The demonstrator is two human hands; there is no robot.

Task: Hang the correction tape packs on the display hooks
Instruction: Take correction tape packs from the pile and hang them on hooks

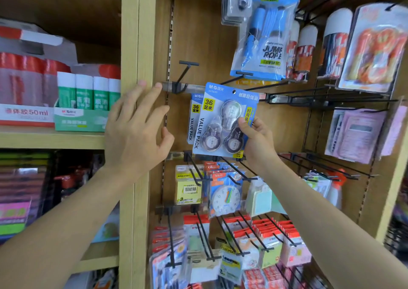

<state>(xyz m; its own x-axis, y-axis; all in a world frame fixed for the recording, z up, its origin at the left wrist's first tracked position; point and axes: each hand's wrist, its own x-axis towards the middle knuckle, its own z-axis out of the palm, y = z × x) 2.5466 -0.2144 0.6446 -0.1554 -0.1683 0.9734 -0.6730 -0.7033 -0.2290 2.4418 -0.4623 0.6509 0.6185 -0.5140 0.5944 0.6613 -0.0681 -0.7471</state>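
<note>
My right hand grips the lower right edge of a blue correction tape pack with three tape rollers in a blister, held up in front of the wooden back panel. A second pack of the same kind hangs behind it, mostly hidden. The held pack's hang hole sits just below the metal rail. An empty black hook juts from that rail above and to the left. My left hand is open with spread fingers, its fingertips near the rail's left end and the wooden post.
A blue jump rope bag hangs above. Sticky notes, a toy clock pack and rows of long black hooks with packs hang below. Glue bottles stand on the left shelf. Calculators hang at right.
</note>
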